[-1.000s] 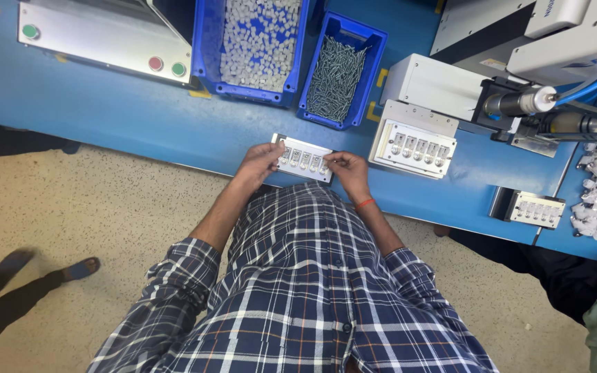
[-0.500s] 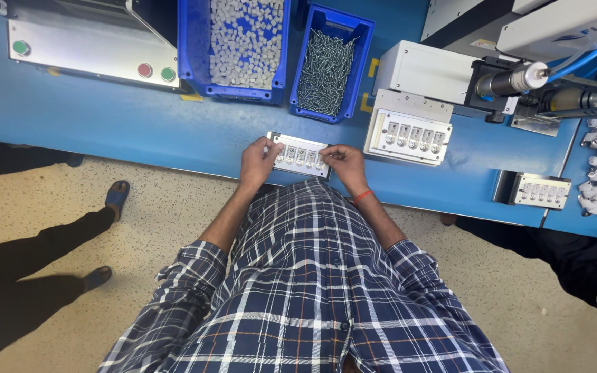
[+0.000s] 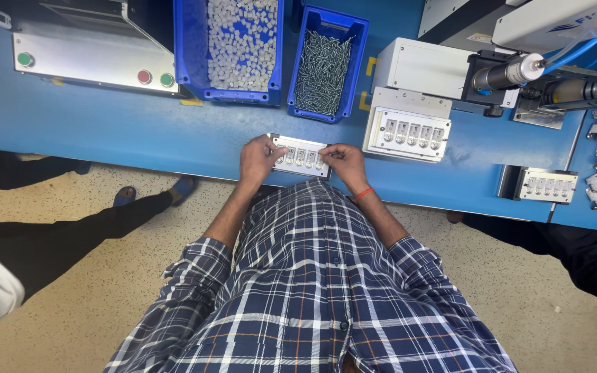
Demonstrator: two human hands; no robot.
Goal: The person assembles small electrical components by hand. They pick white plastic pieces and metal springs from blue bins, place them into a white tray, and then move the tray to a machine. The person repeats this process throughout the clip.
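Legs in dark trousers (image 3: 70, 235) off on the left, another person standing by the blue bench (image 3: 105, 131). On the bench there's a grey control box (image 3: 91, 59) with coloured buttons, then a blue bin of white plastic bits (image 3: 240, 41) and a smaller blue bin of screws (image 3: 323, 62). From where I sit, my left hand (image 3: 258, 157) has its fingers curled onto the left end of a small white fixture plate (image 3: 300, 156) at the near edge of the bench, and my right hand (image 3: 343, 160) pinches its right end. Further right sit a white fixture block (image 3: 409, 128) and another little plate (image 3: 546, 185)
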